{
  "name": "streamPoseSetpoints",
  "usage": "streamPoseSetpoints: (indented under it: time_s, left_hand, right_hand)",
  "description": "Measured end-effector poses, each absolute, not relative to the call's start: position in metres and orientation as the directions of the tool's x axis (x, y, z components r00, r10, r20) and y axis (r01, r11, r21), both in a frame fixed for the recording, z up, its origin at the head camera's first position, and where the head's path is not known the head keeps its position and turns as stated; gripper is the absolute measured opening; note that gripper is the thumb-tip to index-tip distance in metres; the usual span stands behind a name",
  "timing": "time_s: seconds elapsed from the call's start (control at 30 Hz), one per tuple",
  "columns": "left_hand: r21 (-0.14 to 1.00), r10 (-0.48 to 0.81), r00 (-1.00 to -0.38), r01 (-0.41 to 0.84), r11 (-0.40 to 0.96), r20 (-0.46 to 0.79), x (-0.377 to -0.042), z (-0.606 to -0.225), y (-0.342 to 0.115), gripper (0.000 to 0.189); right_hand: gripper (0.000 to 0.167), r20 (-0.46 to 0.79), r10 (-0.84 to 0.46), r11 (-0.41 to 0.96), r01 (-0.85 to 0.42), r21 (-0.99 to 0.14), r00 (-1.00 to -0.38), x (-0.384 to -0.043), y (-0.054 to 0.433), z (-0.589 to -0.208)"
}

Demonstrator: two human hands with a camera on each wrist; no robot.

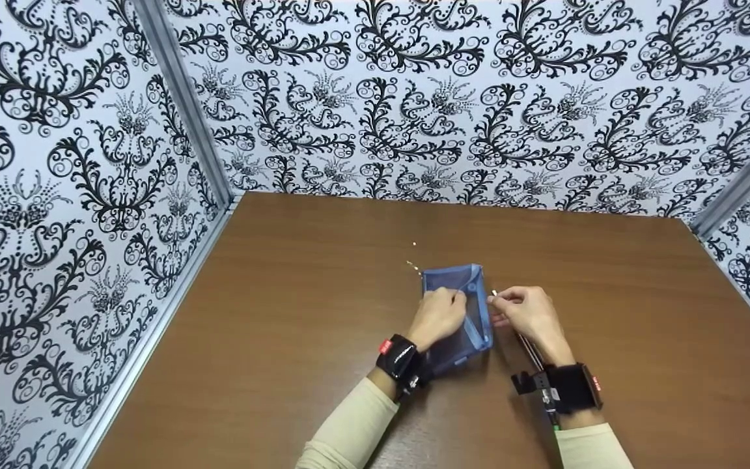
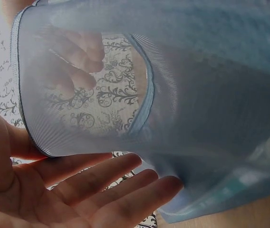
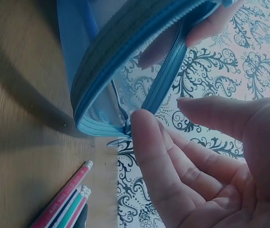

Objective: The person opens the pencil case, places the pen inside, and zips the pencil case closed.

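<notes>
A blue mesh zipper pouch (image 1: 453, 279) is held up over the table, its zippered mouth gaping towards the right. My left hand (image 1: 439, 316) grips it by the rim; in the left wrist view the edge runs between the thumb and the long fingers (image 2: 101, 178). Beside the mouth is my right hand (image 1: 532, 319), its index fingertip right at the zipper's end (image 3: 125, 127). Its thumb stands apart from the index finger in the right wrist view, with nothing between them. Under the right wrist lie several pencils (image 3: 66, 202) with white ends, partly hidden in the head view.
The brown wooden table (image 1: 310, 273) is bounded by patterned walls (image 1: 375, 130) at the back and both sides. A small white speck (image 1: 414, 243) lies beyond the pouch. A thin light-coloured cord (image 1: 413, 266) trails from the pouch's far left corner.
</notes>
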State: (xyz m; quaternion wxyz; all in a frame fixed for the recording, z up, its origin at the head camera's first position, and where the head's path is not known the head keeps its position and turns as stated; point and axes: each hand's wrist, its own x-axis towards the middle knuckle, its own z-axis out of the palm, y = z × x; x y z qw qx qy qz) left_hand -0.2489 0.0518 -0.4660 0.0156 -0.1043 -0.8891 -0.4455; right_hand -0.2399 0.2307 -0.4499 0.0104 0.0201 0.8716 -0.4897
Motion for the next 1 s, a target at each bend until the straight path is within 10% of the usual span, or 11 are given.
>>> streamPoseSetpoints:
  time_s: [1.0]
  left_hand:
    - [0.767, 0.185, -0.973, 0.221, 0.603, 0.136, -0.249, -0.465, 0.051, 0.045]
  right_hand:
    - [0.022, -0.010, 0.047, 0.644, 0.037, -0.764, -0.999, -0.241, 0.247, -0.448]
